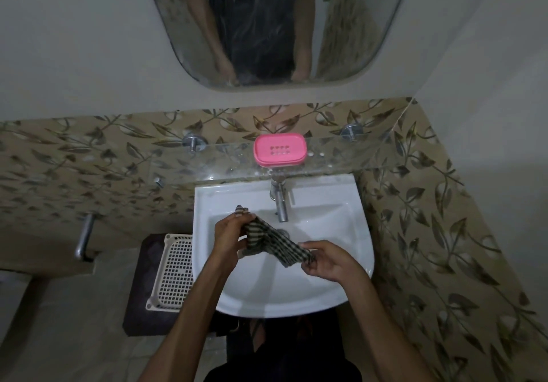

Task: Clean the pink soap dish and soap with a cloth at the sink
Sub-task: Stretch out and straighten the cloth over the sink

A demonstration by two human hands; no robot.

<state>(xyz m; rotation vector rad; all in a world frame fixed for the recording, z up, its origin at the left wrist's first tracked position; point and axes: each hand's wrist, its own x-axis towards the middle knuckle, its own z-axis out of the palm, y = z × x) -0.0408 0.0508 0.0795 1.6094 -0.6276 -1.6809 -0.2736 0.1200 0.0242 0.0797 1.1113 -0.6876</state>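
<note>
A checked cloth (272,241) is stretched and twisted over the white sink (353,209). My left hand (229,235) grips its upper left end, and my right hand (327,260) grips its lower right end. The pink soap dish (279,149) sits apart from both hands on the glass shelf (207,159) above the tap (280,200). Its perforated tray shows no soap; I cannot see the soap anywhere.
A mirror (267,26) hangs above the shelf. A cream plastic basket (173,272) lies on a dark stand left of the sink. A metal bar (84,236) juts from the leaf-patterned tiled wall at left. The tiled wall also runs close along the sink's right side.
</note>
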